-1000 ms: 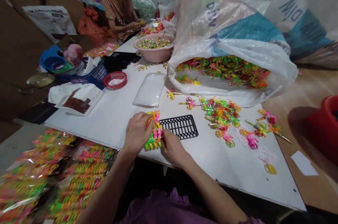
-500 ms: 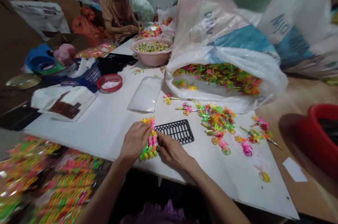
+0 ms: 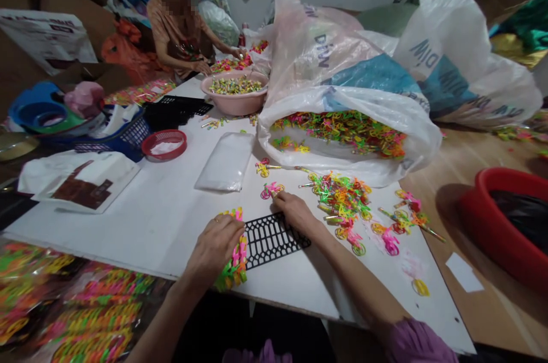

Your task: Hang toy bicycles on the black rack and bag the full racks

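A black plastic grid point(image 3: 274, 240) lies on the white table near its front edge, with colourful plastic pieces point(image 3: 233, 273) in a row along its left end. My left hand point(image 3: 219, 246) is closed over that row, gripping it at the grid's left end. Past the grid's far edge, my right hand point(image 3: 291, 210) has its fingertips pinched on a small pink and yellow bicycle-shaped piece point(image 3: 270, 189). A loose pile of similar pieces point(image 3: 342, 194) lies to the right of this hand.
Behind the pile, a white sack point(image 3: 351, 166) lies open, full of colourful pieces. A clear plastic packet point(image 3: 226, 162), a red basket point(image 3: 165, 145) and a pink basin point(image 3: 235, 101) stand further left. Across the table sits a person point(image 3: 180, 37). A red tub point(image 3: 483, 203) is at right.
My right hand has left the row of pieces and reached forward and right to a loose piece. The grid shows more fully. The camera view has shifted.
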Motion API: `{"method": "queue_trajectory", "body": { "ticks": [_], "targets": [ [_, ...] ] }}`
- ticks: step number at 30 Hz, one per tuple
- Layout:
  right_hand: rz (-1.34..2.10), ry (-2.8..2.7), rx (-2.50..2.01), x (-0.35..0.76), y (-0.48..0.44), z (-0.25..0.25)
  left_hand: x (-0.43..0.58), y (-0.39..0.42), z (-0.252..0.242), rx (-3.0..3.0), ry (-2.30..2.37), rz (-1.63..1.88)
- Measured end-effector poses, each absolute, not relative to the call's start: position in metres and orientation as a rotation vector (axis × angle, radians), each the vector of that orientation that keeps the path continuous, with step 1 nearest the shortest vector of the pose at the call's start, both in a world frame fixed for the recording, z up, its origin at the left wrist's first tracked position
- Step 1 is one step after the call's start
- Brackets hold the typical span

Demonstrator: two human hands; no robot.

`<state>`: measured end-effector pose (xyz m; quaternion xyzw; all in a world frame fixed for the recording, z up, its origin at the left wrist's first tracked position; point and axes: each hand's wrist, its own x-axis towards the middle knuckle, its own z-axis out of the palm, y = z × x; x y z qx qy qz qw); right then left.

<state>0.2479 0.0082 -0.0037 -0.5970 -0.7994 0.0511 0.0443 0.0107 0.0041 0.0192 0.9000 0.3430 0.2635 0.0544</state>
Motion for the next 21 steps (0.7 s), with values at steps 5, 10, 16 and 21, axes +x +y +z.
{"method": "queue_trajectory", "body": {
  "ticks": [5, 10, 16, 21],
  "targets": [
    [0.160, -2.047, -2.184, 0.238, 0.009, -0.001, 0.010, 0.004, 0.021, 2.718, 1.054, 0.750],
    [0.396, -1.798, -2.240, 0.225, 0.028, 0.002, 0.014, 0.015, 0.027, 2.727, 1.015, 0.699],
    [0.845, -1.444, -1.706, 0.211, -0.010, -0.013, 0.018, 0.022, 0.037, 2.736, 1.083, 0.720],
    [1.013, -1.315, -1.584, 0.183, -0.024, -0.032, 0.024, 0.019, 0.035, 2.695, 1.029, 0.618]
  ]
}}
